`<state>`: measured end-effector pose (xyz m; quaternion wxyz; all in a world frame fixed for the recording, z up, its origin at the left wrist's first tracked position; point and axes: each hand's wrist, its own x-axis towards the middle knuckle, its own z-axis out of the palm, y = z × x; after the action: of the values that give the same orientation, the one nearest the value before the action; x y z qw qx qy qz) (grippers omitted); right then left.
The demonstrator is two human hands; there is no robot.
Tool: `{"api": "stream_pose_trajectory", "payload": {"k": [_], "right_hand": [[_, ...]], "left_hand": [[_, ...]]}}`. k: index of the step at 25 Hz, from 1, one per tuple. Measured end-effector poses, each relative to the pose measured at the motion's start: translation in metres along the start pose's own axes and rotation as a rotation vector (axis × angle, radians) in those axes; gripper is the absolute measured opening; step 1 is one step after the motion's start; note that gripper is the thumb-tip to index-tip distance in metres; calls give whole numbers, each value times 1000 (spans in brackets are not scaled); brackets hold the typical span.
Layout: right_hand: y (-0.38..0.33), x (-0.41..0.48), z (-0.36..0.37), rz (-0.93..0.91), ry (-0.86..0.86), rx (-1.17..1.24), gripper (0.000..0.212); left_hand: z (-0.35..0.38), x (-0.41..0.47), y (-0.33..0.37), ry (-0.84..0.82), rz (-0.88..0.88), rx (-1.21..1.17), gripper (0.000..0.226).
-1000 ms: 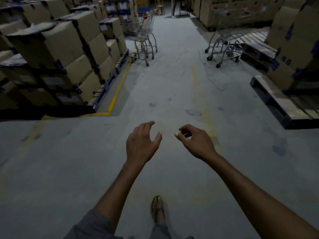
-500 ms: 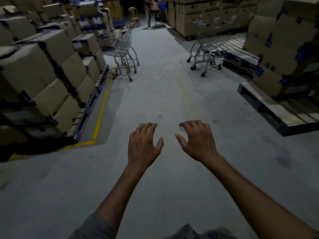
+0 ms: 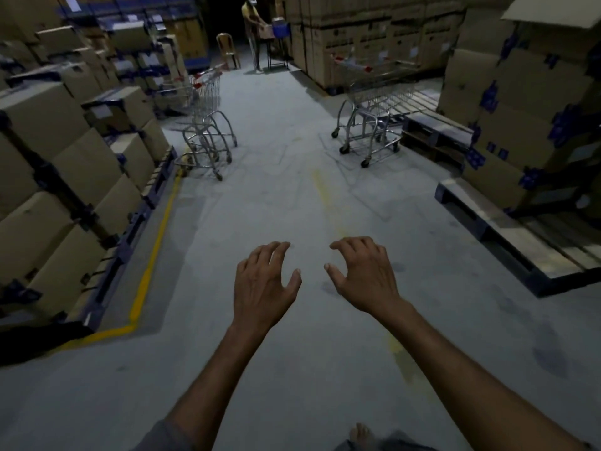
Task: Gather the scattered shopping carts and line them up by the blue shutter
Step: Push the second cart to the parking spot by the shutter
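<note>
Two metal shopping carts with red handle caps stand ahead in a dim warehouse aisle. The left cart (image 3: 205,122) is beside the stacked boxes on the left. The right cart (image 3: 374,105) is by a pallet on the right. My left hand (image 3: 263,284) and my right hand (image 3: 364,275) are stretched out in front of me over bare floor, palms down, fingers spread and curled, holding nothing. Both carts are well beyond my hands. No blue shutter can be made out.
Stacks of cardboard boxes (image 3: 65,177) on pallets line the left, edged by a yellow floor line (image 3: 153,255). More boxes (image 3: 527,118) and a low wooden pallet (image 3: 507,236) sit on the right. A person (image 3: 255,37) and a chair (image 3: 227,48) are at the far end.
The view has moved forward down the aisle and both carts are nearer. My right hand's fingers have spread from a loose curl. My hands stay held out in front.
</note>
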<state>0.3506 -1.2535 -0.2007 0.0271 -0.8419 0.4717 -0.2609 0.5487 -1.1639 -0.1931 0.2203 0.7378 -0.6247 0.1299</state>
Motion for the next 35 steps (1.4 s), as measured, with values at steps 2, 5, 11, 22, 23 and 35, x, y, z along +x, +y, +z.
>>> {"api": "stream_pose_trajectory", "payload": {"k": [2, 5, 11, 22, 23, 35], "right_hand": [[27, 47, 7, -1, -28, 37, 42], [62, 115, 15, 0, -35, 57, 42], [97, 226, 57, 52, -51, 173, 40], [114, 467, 178, 136, -79, 249, 43], [114, 489, 185, 131, -62, 216, 43], [175, 701, 277, 204, -12, 167, 40]], "left_hand": [[21, 49, 5, 0, -39, -13, 57], [45, 119, 13, 12, -80, -59, 56], [99, 223, -2, -50, -125, -117, 57], [220, 461, -124, -29, -5, -57, 54], [227, 484, -135, -21, 13, -39, 53], [339, 706, -185, -30, 105, -89, 56]]}}
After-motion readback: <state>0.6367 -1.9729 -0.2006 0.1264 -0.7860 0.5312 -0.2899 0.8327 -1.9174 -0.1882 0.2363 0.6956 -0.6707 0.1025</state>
